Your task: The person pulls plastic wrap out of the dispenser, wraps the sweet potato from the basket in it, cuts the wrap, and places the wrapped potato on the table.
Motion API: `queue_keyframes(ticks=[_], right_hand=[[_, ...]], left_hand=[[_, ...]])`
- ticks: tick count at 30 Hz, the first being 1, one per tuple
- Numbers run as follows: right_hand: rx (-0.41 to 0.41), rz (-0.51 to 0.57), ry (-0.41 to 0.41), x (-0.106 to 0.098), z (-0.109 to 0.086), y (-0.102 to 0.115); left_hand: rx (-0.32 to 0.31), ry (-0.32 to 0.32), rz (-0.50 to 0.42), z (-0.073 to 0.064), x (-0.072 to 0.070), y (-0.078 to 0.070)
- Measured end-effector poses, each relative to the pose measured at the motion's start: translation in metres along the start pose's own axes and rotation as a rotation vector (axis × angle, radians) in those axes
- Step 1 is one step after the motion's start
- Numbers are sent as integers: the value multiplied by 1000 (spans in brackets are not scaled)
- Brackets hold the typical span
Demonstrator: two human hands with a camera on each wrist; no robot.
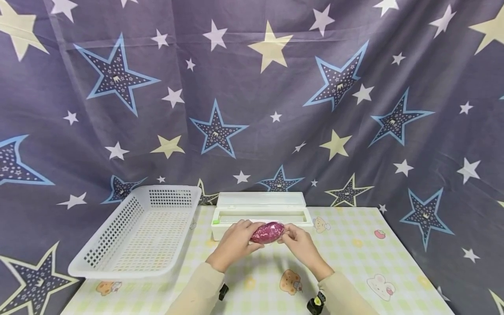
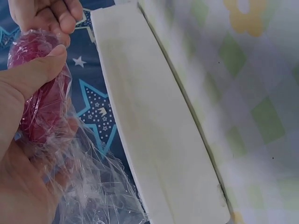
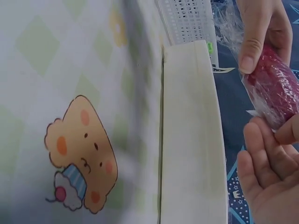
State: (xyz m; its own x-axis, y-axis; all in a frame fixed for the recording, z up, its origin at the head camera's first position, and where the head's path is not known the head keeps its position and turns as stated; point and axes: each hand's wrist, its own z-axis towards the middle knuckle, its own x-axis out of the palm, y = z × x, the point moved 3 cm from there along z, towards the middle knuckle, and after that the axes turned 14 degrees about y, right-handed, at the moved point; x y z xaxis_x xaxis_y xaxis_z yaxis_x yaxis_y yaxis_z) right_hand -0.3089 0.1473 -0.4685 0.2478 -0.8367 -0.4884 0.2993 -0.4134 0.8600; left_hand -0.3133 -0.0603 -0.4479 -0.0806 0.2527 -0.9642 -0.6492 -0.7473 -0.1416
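Note:
A purple sweet potato, covered in shiny, wrinkled cling film, is held in the air in front of a white cling film dispenser. My left hand grips one end, its thumb lying over the wrapped skin. At the opposite end, my right hand pinches the film at the tip between thumb and forefinger; its other fingers are loosely bent in the right wrist view. Loose film trails below the left hand in the left wrist view. The dispenser's lid stands raised.
To the left stands a white perforated plastic basket. A green-checked tablecloth with cartoon prints covers the table. Behind it hangs a dark curtain patterned with stars. A green tab sits at the dispenser's left end.

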Motion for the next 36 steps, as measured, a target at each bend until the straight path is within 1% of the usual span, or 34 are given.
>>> queue_keyframes(ticks=[3, 6, 10, 12, 18, 25, 29, 33, 36], right_hand=[[0, 47, 23, 2, 0, 0], [-22, 131, 76, 5, 1, 0], [-30, 208, 146, 10, 4, -3], [-29, 221, 162, 12, 4, -5], [-8, 324, 205, 17, 5, -9], [53, 420, 265, 24, 4, -10], [59, 441, 316, 28, 3, -12], [75, 416, 347, 28, 2, -15], [72, 396, 366, 27, 2, -17]], left_hand=[[-1, -10, 4, 0, 0, -1], [0, -18, 8, 1, -1, -2], [3, -9, -7, 3, -1, -4], [4, -1, -15, 4, -2, -4], [16, -7, -9, 4, 0, -4], [26, -2, -19, 5, 2, -6], [30, 10, -5, 4, 1, -8], [42, 36, 26, 4, -1, -10], [45, 54, 30, 3, -1, -10]])
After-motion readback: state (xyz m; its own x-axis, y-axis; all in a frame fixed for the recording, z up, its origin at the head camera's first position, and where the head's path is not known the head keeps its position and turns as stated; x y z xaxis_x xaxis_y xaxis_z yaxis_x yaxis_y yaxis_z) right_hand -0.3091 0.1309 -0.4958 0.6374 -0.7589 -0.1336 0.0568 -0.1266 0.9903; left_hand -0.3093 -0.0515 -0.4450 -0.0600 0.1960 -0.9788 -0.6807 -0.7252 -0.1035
